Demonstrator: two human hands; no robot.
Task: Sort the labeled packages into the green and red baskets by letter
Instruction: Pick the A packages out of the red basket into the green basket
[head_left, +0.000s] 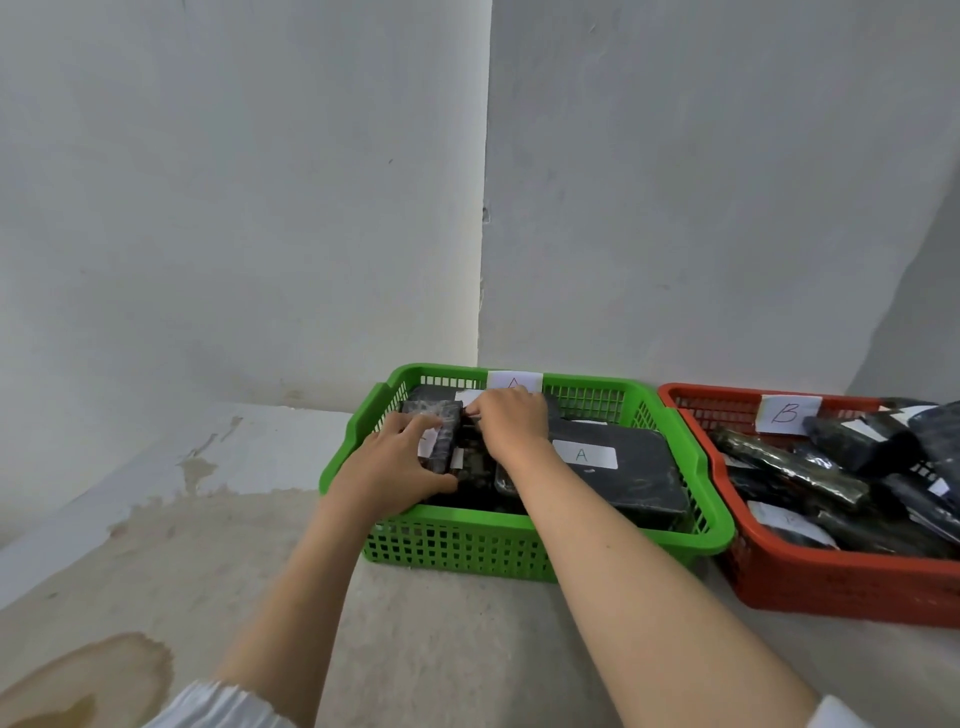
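A green basket (524, 543) with an "A" tag on its back wall stands on the floor against the wall. Inside lie black wrapped packages, one at the right showing a white "A" label (584, 455). My left hand (395, 465) grips a small black package (439, 434) standing on edge at the basket's left side. My right hand (511, 421) reaches over the basket's middle and pinches the same package's top edge. To the right stands a red basket (841, 587) tagged "B", filled with several black packages.
Grey walls meet in a corner just behind the green basket. The concrete floor (249, 545) carries brown stains at the left and lower left. White sleeve cuffs show at the bottom edge.
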